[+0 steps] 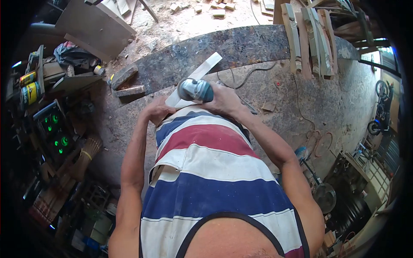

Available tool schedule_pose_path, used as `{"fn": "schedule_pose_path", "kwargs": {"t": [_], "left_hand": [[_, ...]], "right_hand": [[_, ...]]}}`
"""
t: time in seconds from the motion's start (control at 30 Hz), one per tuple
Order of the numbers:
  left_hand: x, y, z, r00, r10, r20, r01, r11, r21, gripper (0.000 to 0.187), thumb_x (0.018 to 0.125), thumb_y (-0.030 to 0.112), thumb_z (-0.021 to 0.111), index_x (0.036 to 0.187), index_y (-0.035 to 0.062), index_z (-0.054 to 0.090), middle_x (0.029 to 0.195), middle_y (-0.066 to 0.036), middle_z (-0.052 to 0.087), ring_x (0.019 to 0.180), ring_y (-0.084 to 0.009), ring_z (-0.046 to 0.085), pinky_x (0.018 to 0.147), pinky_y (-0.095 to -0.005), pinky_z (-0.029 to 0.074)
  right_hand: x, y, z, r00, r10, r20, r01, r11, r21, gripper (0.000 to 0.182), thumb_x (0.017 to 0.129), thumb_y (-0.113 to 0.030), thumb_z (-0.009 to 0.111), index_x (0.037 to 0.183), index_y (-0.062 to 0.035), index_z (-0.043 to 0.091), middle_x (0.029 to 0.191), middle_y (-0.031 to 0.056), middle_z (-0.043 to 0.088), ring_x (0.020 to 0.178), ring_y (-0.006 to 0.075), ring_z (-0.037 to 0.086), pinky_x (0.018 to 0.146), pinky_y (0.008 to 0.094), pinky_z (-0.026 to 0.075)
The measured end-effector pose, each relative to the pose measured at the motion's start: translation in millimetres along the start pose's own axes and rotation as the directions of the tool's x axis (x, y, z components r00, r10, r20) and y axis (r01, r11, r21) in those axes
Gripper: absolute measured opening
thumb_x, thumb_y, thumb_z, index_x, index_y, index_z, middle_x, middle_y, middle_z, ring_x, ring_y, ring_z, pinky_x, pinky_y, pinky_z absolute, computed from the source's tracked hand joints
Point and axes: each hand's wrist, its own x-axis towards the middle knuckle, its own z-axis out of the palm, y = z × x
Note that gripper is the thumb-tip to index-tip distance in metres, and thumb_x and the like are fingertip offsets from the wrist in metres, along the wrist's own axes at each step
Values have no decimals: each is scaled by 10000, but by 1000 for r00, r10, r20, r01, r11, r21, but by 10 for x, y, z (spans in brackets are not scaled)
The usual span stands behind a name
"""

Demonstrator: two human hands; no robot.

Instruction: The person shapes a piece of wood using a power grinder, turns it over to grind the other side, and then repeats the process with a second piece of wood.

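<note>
A pale wooden piece (pixel 208 65) lies slanted across the near edge of the dark workbench (pixel 254 45), its lower end close to my body. My left hand (pixel 160 110) is closed round that lower end. My right hand (pixel 223 99) grips a teal and silver power tool (pixel 196 90), whose round head is over the middle of the wood. Whether the disc touches the wood is hidden under the tool. The fingers of my right hand are partly hidden behind the tool body.
Several shaped wooden pieces (pixel 307 41) lie across the bench's right part. Two wood blocks (pixel 130 90) sit at its left end. A dark cable (pixel 254 70) loops beyond my right hand. Offcuts (pixel 218 13) litter the floor ahead. A fan (pixel 325 197) stands at right.
</note>
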Motion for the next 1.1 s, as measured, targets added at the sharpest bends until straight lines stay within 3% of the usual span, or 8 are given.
{"fn": "schedule_pose_path", "kwargs": {"t": [0.23, 0.6, 0.7, 0.73, 0.8, 0.83, 1.03, 1.1], "left_hand": [[-19, 13, -19, 999, -22, 33, 23, 999, -23, 517, 858, 270, 836, 1334, 83, 761, 1193, -96, 814, 1082, -229, 741, 988, -373, 553], [61, -199, -19, 999, -1, 33, 0, 999, 32, 542, 851, 299, 853, 1322, 49, 754, 1188, -123, 821, 1086, -243, 757, 992, -384, 566], [-177, 145, 45, 965, -151, -214, 178, 978, 112, 605, 852, 381, 891, 1344, 59, 746, 1197, -171, 818, 1084, -285, 781, 968, -423, 589], [-82, -133, 159, 907, 54, -418, 40, 976, 213, 616, 877, 491, 896, 1265, 42, 732, 1155, -206, 809, 1053, -374, 786, 908, -482, 606], [-51, -2, 208, 801, 55, -596, 200, 914, 353, 594, 910, 561, 846, 1162, 49, 680, 1040, -188, 782, 980, -423, 762, 843, -535, 593], [164, -295, 281, 680, 287, -675, 104, 873, 476, 550, 947, 572, 784, 1105, 72, 616, 953, -137, 731, 926, -412, 747, 799, -553, 572], [1054, -852, 250, 445, 471, -762, 211, 771, 601, 700, 859, 374, 888, 1430, 99, 591, 1307, -119, 627, 1235, -322, 618, 1062, -465, 491], [1071, -609, 189, 542, 323, -775, 231, 830, 508, 710, 876, 342, 873, 1470, 94, 573, 1354, -134, 621, 1295, -328, 595, 1106, -489, 467]], "right_hand": [[107, 171, -202, 999, 39, -35, -38, 999, 14, 531, 816, -383, 814, 1182, -37, 646, 1051, 280, 771, 1013, 493, 758, 888, 564, 611], [368, 600, -296, 979, 52, -197, -114, 940, -320, 556, 809, -397, 866, 1155, -24, 641, 1060, 319, 757, 925, 494, 775, 814, 581, 636], [131, 493, -383, 927, 65, -369, -141, 973, -183, 600, 819, -437, 881, 1199, -24, 666, 1064, 278, 770, 968, 464, 785, 845, 554, 632], [51, 462, -418, 892, 52, -448, -113, 987, -112, 613, 822, -446, 882, 1212, -22, 671, 1064, 269, 774, 975, 459, 786, 854, 550, 630], [-108, 462, -490, 858, 231, -459, -266, 964, -11, 672, 839, -441, 861, 1358, -67, 656, 1138, 274, 774, 1051, 487, 754, 894, 542, 610], [-176, 518, -524, 834, 288, -470, -305, 952, 42, 663, 842, -451, 863, 1333, -52, 667, 1139, 268, 781, 1047, 479, 762, 894, 539, 610], [-624, 1183, -530, 683, 504, -529, -414, 864, 288, 637, 845, -440, 889, 1286, -14, 717, 1156, 237, 802, 1073, 397, 774, 946, 478, 586], [-793, 1388, -526, 662, 502, -556, -384, 865, 323, 579, 856, -379, 907, 1264, -5, 736, 1126, 175, 820, 1022, 291, 782, 944, 415, 578]]}}
